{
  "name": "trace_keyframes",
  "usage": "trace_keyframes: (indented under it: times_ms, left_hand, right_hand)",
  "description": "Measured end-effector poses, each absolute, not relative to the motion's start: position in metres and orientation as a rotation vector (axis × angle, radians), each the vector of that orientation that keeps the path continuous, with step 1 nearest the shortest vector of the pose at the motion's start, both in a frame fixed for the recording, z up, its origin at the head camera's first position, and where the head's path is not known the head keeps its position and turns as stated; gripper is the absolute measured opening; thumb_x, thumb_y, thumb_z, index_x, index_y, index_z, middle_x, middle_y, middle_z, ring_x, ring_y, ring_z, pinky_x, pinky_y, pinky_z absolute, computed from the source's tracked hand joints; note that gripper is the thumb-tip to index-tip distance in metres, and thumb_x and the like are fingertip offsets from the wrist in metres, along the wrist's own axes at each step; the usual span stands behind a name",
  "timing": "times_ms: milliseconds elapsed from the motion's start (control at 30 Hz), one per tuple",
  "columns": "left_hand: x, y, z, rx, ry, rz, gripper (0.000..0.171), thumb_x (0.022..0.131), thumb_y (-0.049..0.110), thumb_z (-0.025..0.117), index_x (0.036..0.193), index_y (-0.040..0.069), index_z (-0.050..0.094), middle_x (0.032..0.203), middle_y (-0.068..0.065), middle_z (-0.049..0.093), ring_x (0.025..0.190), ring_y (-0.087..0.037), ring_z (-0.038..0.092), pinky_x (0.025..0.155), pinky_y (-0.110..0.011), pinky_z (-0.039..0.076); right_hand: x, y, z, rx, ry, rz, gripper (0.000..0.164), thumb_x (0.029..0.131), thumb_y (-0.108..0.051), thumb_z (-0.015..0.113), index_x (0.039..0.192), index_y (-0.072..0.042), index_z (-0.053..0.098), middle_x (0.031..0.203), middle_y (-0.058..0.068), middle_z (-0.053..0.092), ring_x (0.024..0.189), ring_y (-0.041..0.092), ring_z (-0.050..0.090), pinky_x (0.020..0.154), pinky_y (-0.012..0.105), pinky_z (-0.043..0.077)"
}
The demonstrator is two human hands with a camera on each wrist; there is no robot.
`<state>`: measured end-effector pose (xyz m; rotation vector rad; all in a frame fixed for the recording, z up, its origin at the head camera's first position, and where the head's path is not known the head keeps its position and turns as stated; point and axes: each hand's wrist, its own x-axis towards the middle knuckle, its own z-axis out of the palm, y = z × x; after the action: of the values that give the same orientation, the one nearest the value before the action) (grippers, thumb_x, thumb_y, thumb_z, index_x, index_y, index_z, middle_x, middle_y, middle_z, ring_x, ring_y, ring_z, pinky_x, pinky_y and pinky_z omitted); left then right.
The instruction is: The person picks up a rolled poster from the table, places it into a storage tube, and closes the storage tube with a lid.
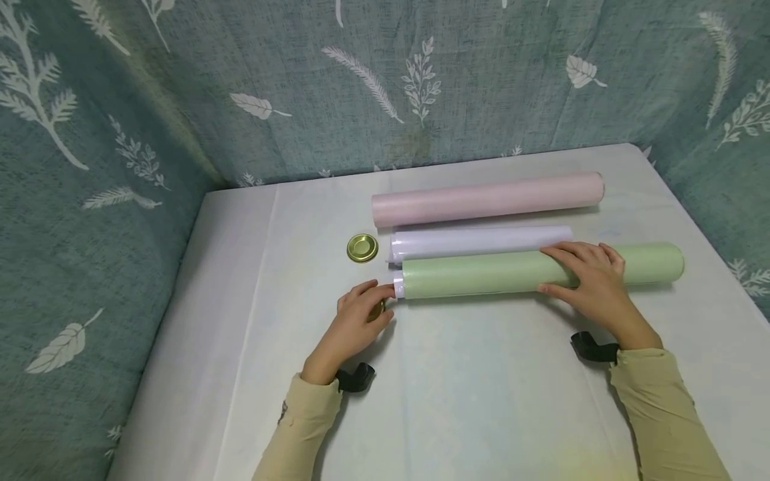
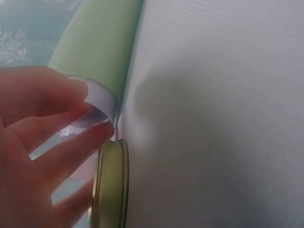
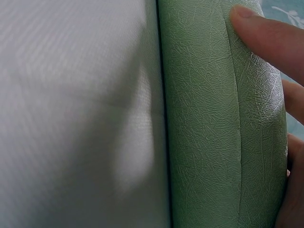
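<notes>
A long green roll (image 1: pixel 475 275) with a finely textured surface lies on the white table. My right hand (image 1: pixel 592 277) grips it right of its middle, the thumb on the near side and the fingers over the top. At its left end a band of white sheet (image 1: pixel 399 284) sticks out. My left hand (image 1: pixel 357 317) touches this end with extended, slightly bent fingers. Part of a gold-coloured lid (image 1: pixel 375 311) shows beneath that hand. In the left wrist view a gold lid (image 2: pixel 111 190) sits beside the fingers; I cannot tell whether they touch it.
Behind the green roll lie a white roll (image 1: pixel 481 242) and a pink roll (image 1: pixel 487 199). Another round gold lid (image 1: pixel 362 248) lies left of the white roll. Leaf-patterned cloth (image 1: pixel 337 100) hangs behind the table (image 1: pixel 493 387) and at its sides.
</notes>
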<state>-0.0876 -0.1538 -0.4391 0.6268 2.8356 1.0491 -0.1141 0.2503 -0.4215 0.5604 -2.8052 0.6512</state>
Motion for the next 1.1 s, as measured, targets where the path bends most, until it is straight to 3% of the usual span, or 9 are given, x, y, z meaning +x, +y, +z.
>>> trace_keyframes:
  times_ms: [1100]
  left_hand:
    - [-0.0889, -0.1462, -0.4366, 0.668, 2.845, 1.028, 0.033, 0.086, 0.022, 0.058, 0.118, 0.027, 0.053, 0.127, 0.014, 0.048, 0.126, -0.025, 0.03, 0.099, -0.049, 0.015]
  right_hand:
    - [-0.1152, 0.2485, -0.4181, 0.568, -2.807, 0.672, 0.067, 0.068, -0.038, 0.075, 0.127, -0.019, 0.05, 0.123, 0.009, 0.046, 0.114, 0.033, 0.034, 0.097, 0.054, 0.005]
